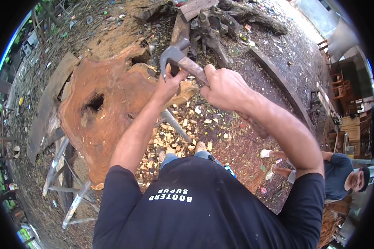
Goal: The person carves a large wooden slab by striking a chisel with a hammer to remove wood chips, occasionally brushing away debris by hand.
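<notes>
My right hand [225, 88] is wrapped round the wooden handle of a claw hammer [193, 69]; the handle's end shows below my wrist. The hammer's metal head is raised over my left hand [170, 86], overlapping it in view. My left fingers are closed on a tool with a black-and-yellow handle [174, 69]; its lower part is hidden, so I cannot tell its exact kind. Beside my left forearm lies a large reddish-brown wood slab [112, 87] with a dark hole, and my left hand is at its right edge.
Metal legs [75, 206] stand under the slab. Pale wood chips [170, 133] cover the ground by my feet. A gnarled stump [214, 35] lies ahead, a long plank [280, 85] to the right. Another person [338, 176] is at the right, near wooden furniture [351, 126].
</notes>
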A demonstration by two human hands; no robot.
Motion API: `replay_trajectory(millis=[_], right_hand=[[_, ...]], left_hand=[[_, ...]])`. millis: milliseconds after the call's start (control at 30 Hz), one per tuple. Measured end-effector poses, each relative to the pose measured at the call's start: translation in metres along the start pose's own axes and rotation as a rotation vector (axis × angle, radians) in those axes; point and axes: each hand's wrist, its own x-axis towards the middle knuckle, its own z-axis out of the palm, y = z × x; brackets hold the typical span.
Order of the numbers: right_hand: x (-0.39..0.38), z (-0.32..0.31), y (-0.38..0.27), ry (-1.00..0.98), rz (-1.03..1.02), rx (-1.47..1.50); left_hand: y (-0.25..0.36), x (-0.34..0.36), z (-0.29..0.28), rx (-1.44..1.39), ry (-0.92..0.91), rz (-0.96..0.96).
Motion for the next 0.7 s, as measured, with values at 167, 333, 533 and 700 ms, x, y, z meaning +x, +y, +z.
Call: replay_trajectory(millis=[167, 333, 533, 700], right_hand=[[-0.013, -0.038, -0.018, 0.170, 0.019, 0.147], [-0.039, -0.071, -0.033, 0.848, -0.255, 0.454], [-0.002, 0.022, -0.001, 0.153, -0.003, 0.018], [-0.014, -0.011, -0.006, 0.291, 0.046, 0.150]], left_hand=[[-0.005, -0.004, -0.006, 0.091, 0.009, 0.017], [-0.006, -0.007, -0.012, 0.113, -0.009, 0.030], [-0.013, 0.002, 0.001, 0.004, 0.012, 0.057], [-0.017, -0.001, -0.009, 0.099, 0.021, 0.006]])
